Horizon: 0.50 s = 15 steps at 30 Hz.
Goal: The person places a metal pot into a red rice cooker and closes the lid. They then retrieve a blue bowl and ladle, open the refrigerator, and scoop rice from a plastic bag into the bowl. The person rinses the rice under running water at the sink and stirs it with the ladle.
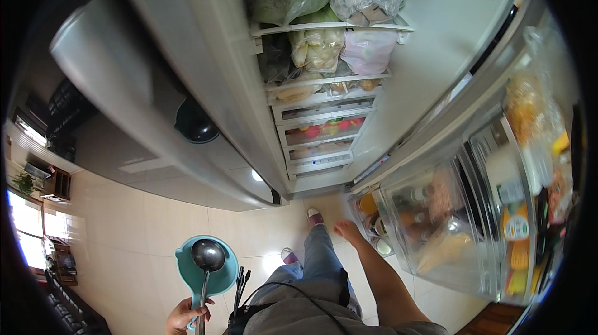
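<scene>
My left hand [186, 314] grips the handles of a teal plastic dipper [225, 273] and a stainless steel ladle [208, 255] together. The ladle's bowl lies inside the dipper's bowl. My right hand [346, 230] is low in front of me, its fingers curled, close beside the lower shelf of the right refrigerator door [364, 223]. Whether it touches that door cannot be made out. Before me stands an open refrigerator [434, 31] with bagged vegetables [322, 50] on its shelves and fruit [322, 130] in a drawer.
The glossy left refrigerator door [140, 148] mirrors the dipper and ladle. Clear door bins [448, 241] on the right hold bottles, packets and bags. Pale floor tiles [126, 223] lie underfoot. A wooden cabinet [57, 183] and a plant [24, 181] are far left.
</scene>
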{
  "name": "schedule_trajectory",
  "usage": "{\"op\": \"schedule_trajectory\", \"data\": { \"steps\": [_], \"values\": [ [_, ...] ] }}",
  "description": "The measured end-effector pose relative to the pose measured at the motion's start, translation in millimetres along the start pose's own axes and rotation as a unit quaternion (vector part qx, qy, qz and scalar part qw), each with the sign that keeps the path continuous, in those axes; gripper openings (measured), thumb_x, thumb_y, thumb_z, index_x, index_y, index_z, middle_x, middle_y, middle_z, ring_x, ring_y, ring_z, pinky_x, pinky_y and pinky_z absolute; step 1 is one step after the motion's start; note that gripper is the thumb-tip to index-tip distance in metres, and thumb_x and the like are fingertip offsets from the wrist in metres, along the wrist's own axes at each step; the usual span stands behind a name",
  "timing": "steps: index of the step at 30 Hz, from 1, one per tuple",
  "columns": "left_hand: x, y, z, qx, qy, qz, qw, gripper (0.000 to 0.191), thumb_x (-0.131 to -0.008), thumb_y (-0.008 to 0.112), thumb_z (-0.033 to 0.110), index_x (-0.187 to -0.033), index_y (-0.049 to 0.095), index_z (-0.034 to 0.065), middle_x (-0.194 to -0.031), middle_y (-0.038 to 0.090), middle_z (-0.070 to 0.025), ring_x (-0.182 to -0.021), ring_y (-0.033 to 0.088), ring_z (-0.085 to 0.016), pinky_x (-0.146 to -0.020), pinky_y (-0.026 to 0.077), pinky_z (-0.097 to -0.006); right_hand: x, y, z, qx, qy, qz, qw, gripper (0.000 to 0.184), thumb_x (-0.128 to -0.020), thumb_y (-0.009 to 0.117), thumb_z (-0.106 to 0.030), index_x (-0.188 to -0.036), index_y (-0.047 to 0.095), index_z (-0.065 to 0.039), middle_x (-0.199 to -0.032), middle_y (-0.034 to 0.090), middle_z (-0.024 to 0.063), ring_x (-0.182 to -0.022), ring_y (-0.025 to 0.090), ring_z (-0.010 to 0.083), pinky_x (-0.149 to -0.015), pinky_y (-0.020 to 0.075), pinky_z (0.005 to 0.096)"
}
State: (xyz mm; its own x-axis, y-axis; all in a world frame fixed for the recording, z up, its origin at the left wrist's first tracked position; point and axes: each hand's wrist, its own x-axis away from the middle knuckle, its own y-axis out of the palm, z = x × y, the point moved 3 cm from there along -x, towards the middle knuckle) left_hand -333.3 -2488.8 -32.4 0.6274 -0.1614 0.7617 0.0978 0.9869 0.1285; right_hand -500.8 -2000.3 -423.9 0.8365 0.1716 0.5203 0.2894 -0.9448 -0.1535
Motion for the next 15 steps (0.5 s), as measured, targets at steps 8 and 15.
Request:
{"op": "schedule_trajectory", "data": {
  "steps": [8,15],
  "values": [
    [-9.0,31.5,-11.6,0.085,-0.040,0.063,0.994,0.066,-0.081,0.072,0.032,-0.126,0.043,-0.0054,-0.078,0.059,-0.0024,-0.058,0.054,-0.007,-0.045,0.040,-0.0170,-234.5,-34.9,-137.7,-0.375,0.097,0.121,0.914,0.033,-0.090,0.057,-0.023,-0.121,0.056,-0.011,-0.105,0.065,0.0093,-0.096,0.064,0.0232,-0.082,0.0524,0.0391],
    [-9.2,66.6,-5.2,0.192,-0.082,0.166,0.964,0.055,-0.082,0.069,0.024,-0.124,0.047,-0.0047,-0.079,0.059,-0.0010,-0.059,0.053,-0.005,-0.043,0.038,-0.0166,-315.2,-83.8,-195.4,-0.486,0.036,0.158,0.859,0.026,-0.088,0.046,-0.018,-0.109,0.056,-0.006,-0.109,0.060,0.0088,-0.105,0.058,0.0258,-0.091,0.0471,0.0436]
  ]
}}
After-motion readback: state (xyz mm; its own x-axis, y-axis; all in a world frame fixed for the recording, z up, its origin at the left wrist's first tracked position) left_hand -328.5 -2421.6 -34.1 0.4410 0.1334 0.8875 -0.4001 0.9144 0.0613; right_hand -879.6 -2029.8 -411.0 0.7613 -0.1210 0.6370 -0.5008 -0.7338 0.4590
